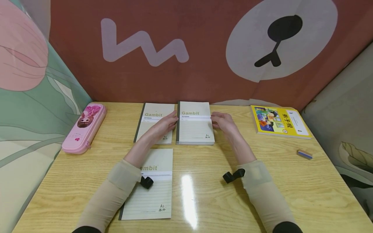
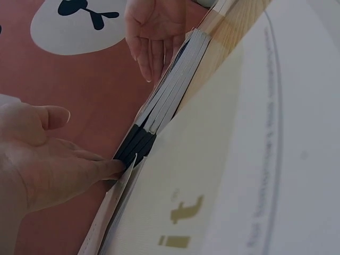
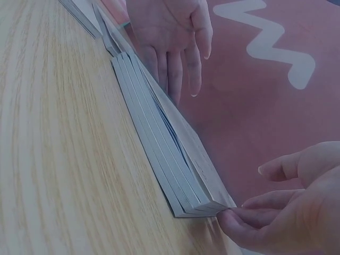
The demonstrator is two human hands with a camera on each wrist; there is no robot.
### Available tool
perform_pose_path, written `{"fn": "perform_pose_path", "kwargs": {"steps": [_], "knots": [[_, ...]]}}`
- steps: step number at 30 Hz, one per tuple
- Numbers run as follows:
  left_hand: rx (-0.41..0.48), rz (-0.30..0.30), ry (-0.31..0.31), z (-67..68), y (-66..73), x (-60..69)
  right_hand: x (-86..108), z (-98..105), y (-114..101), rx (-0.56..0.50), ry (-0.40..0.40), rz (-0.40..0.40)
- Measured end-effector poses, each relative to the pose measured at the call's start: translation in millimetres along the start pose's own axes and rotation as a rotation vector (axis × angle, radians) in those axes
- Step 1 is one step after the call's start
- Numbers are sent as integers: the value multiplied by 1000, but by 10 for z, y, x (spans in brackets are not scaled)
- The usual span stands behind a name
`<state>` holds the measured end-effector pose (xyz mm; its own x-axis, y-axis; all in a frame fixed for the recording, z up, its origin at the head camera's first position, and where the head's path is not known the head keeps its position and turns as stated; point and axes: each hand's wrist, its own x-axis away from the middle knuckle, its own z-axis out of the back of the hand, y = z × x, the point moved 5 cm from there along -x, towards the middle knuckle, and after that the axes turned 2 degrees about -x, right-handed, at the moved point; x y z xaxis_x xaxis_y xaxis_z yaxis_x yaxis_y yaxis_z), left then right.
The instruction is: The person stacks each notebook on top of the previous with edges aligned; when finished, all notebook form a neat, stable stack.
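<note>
A stack of several white Gambit notebooks [image 1: 195, 131] with dark spines lies at the back middle of the table. My left hand [image 1: 164, 125] reaches over another Gambit notebook [image 1: 150, 124], and its fingertips touch the stack's spine side. At the opposite long edge, the fingertips of my right hand [image 1: 223, 123] touch the stack. Both hands have mostly straight fingers, as the right wrist view shows for the right hand [image 3: 297, 204]. The layered page edges [image 3: 154, 138] look slightly uneven there. Nearer the front lies one more Gambit notebook [image 1: 154, 200], partly hidden by my left forearm.
A pink pencil case [image 1: 81, 132] sits at the table's left. On the right are a yellow picture-covered book [image 1: 279, 121] and a small eraser-like block [image 1: 304, 154]. A brown printed backdrop [image 1: 204, 81] rises along the table's back edge.
</note>
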<state>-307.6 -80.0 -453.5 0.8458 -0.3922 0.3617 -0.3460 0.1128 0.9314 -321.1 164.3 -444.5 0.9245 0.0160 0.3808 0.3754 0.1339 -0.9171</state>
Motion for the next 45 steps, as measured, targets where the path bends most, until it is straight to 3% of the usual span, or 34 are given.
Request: {"fn": "perform_pose_path", "kwargs": {"steps": [14, 22, 28, 32, 35, 39, 42, 45], "knots": [[-27, 1, -13, -32, -31, 22, 9, -30, 27, 15, -29, -17], [25, -3, -3, -8, -54, 30, 10, -46, 43, 16, -34, -35], [136, -17, 36, 96, 14, 134, 81, -20, 12, -72, -74, 14], [91, -85, 81, 266, 184, 315, 202, 51, -94, -98, -62, 112], [-30, -124, 108, 419, 306, 533, 327, 45, -200, -79, -48, 184], [-219, -101, 127, 604, 358, 901, 546, -96, -266, -27, -93, 238], [-325, -71, 123, 706, 312, 1168, 741, -263, -217, -27, -176, 220], [-386, -39, 125, 791, 208, 1402, 945, -452, -104, -80, -269, 136]]}}
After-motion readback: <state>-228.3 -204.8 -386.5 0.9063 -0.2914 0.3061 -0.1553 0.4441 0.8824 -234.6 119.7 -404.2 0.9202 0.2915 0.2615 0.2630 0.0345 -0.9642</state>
